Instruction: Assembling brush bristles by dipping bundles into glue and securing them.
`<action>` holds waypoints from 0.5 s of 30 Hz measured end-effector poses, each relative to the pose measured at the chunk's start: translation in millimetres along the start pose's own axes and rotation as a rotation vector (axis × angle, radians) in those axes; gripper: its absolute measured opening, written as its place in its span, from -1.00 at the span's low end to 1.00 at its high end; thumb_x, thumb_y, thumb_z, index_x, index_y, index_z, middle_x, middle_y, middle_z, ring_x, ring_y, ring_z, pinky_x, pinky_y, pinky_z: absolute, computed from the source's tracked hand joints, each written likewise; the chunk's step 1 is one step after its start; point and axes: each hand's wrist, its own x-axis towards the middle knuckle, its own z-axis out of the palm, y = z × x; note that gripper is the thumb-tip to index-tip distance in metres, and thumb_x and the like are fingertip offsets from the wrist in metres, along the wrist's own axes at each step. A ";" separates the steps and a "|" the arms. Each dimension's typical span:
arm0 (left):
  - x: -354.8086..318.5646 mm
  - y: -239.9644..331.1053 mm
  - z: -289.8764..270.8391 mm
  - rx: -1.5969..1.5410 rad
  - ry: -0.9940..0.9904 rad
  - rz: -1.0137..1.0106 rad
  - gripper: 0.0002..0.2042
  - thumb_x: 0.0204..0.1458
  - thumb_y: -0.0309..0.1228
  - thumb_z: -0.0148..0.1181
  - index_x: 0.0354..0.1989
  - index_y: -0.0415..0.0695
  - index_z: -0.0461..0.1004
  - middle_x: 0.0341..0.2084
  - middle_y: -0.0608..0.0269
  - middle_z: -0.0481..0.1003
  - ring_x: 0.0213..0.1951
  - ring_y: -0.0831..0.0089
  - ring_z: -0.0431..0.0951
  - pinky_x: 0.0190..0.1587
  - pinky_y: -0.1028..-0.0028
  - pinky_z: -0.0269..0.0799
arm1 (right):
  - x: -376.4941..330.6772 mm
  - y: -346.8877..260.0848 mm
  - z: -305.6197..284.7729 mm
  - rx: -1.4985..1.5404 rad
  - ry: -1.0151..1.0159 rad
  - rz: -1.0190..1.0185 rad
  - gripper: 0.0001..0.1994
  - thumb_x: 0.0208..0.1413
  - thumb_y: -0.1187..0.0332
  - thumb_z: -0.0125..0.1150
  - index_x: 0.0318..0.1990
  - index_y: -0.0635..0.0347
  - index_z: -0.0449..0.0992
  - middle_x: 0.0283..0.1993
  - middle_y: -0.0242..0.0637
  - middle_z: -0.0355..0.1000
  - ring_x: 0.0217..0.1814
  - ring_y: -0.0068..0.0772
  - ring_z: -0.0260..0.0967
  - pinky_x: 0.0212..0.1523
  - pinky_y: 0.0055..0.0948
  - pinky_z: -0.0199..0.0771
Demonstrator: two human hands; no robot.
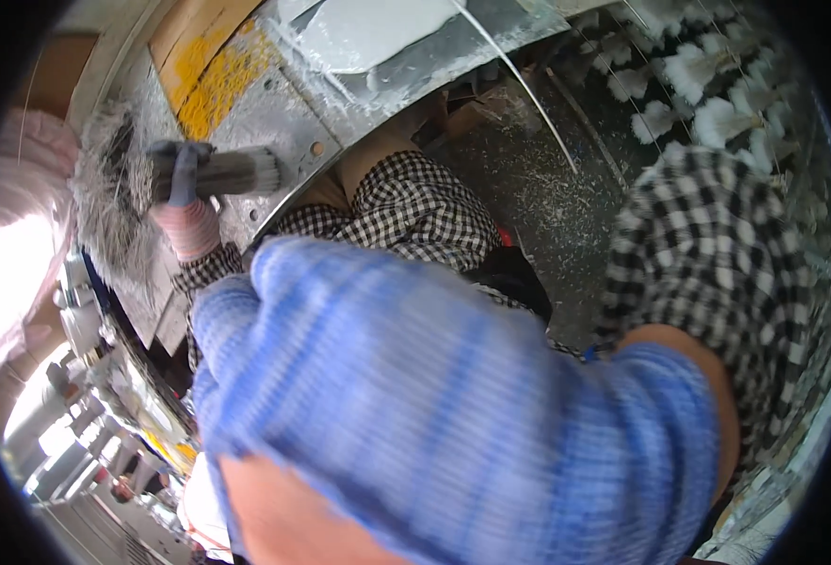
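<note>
My left hand (184,179), in a glove with grey fingers and a pink striped cuff, is closed round a bundle of grey bristles (236,172). The cut end of the bundle points right over a metal plate (288,141). A heap of loose grey bristles (109,221) lies just left of that hand. My right hand (406,377), in a blue striped knitted glove, is raised very close to the camera and covers the lower middle of the view. It is blurred, and its fingers cannot be made out, so whether it holds anything is hidden.
Yellow bristle bits (227,80) are scattered at the back left. A white-coated slab (378,33) sits at the top. A thin pale rod (524,85) juts from there over the dark floor. Several white bristle tufts (698,71) hang at the upper right.
</note>
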 end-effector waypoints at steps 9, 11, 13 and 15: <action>2.6 -5.0 6.8 0.048 0.081 0.024 -0.79 0.01 -0.54 0.35 -0.17 -0.22 0.54 -0.38 0.30 0.55 -0.34 0.51 0.55 -0.21 0.47 0.49 | 72.0 -23.7 -16.1 -0.017 -0.177 -0.055 -0.65 0.02 0.21 0.24 -0.07 0.19 0.59 -0.18 -0.17 0.54 -0.07 -0.06 0.51 -0.01 -0.14 0.55; 2.9 -7.8 1.1 0.192 0.075 0.089 -0.79 0.02 -0.52 0.37 -0.16 -0.19 0.57 -0.37 0.32 0.57 -0.33 0.54 0.56 -0.22 0.48 0.50 | 98.8 -36.2 -27.2 -0.053 -0.216 -0.054 -0.64 0.03 0.21 0.23 -0.05 0.19 0.58 -0.19 -0.16 0.54 -0.07 -0.06 0.51 -0.01 -0.14 0.55; 0.3 -10.7 -2.9 0.011 0.027 -0.013 -0.76 0.02 -0.47 0.41 -0.14 -0.19 0.58 -0.37 0.32 0.59 -0.31 0.54 0.57 -0.21 0.49 0.51 | 125.5 -42.9 -36.8 -0.100 -0.264 -0.011 -0.64 0.04 0.22 0.21 -0.03 0.19 0.57 -0.20 -0.16 0.53 -0.07 -0.05 0.51 -0.02 -0.15 0.55; -4.0 -13.8 -1.5 0.069 0.092 -0.039 -0.72 -0.02 -0.45 0.46 -0.13 -0.19 0.58 -0.32 0.31 0.60 -0.27 0.51 0.58 -0.15 0.47 0.51 | 160.9 -40.4 -45.8 -0.241 -0.340 0.013 -0.63 0.06 0.22 0.20 -0.01 0.19 0.56 -0.20 -0.16 0.52 -0.08 -0.05 0.50 -0.02 -0.15 0.55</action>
